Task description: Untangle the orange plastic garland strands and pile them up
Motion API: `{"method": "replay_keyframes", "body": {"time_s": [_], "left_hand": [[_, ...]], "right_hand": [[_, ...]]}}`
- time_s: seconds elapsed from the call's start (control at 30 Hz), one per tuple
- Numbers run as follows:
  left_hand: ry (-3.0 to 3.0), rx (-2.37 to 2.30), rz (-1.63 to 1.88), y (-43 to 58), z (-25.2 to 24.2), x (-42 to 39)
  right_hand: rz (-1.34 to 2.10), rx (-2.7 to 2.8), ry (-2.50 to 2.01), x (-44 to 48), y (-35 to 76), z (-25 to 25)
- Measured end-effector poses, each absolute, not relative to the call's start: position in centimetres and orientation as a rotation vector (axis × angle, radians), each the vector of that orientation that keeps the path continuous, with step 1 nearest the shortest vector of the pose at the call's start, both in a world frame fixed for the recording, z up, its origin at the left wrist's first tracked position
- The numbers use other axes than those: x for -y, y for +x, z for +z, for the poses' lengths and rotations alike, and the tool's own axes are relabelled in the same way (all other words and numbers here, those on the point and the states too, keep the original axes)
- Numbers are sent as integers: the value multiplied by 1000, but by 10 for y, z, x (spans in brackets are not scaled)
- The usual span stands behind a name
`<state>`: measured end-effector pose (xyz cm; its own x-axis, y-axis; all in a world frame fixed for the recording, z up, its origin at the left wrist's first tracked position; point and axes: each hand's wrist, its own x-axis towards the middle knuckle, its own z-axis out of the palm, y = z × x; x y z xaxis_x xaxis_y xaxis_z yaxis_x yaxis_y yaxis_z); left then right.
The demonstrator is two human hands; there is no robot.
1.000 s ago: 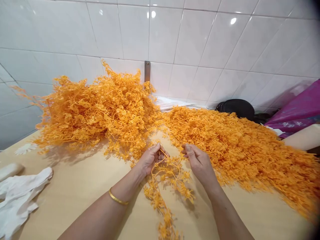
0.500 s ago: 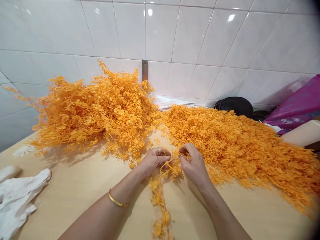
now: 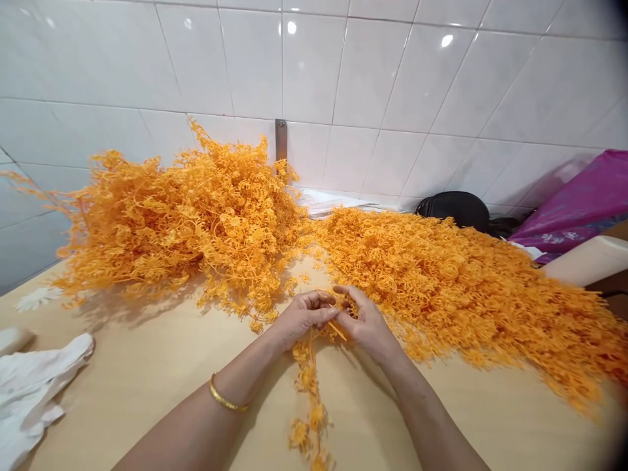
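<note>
In the middle of the head view, my left hand (image 3: 305, 320) pinches an orange plastic flower strand (image 3: 310, 392), which hangs down toward the near edge of the view. Close against it, my right hand (image 3: 366, 327) has thumb and fingers closed on the orange stem (image 3: 337, 330) at the strand's top. The fingertips of both hands nearly meet and hide part of the stem. Behind my right hand spreads a long heap of short orange pieces (image 3: 441, 281). A tall tangled pile of orange flower strands (image 3: 196, 222) stands beyond my left hand.
At the left lie a white cloth (image 3: 39, 386) and a white flower-shaped piece (image 3: 38, 298) on the wooden table (image 3: 161, 366). A black case (image 3: 454, 208), a purple bag (image 3: 574, 203) and a pale roll (image 3: 589, 261) are back right. A tiled wall (image 3: 358, 78) closes the back.
My right hand has moved in closer to my left, and the fingertips now come together on the stem. The strand's upper part is more hidden between them.
</note>
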<state>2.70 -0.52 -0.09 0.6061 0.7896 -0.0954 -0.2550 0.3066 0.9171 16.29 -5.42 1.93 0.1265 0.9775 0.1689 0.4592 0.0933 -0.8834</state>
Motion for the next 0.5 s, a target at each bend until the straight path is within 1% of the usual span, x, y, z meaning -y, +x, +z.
{"method": "replay_keyframes", "body": {"time_s": [0.13,0.2,0.3,0.4,0.5], "left_hand": [[1033,-598,755,28,-6,3],[995,-587,762,28,-6,3],[909,-580,739,27,-5,3],[854,-611,723,26,-3,1],[879,-653,748,24,-1,-1]], "right_hand": [[1071,1234,-1304,53,168,24],[1134,1083,-1234,51,171,25],[1048,1003,-1229,49,174,23],[884,1092,-1271,47,172,20],[866,1194,-1251,48,167,19]]}}
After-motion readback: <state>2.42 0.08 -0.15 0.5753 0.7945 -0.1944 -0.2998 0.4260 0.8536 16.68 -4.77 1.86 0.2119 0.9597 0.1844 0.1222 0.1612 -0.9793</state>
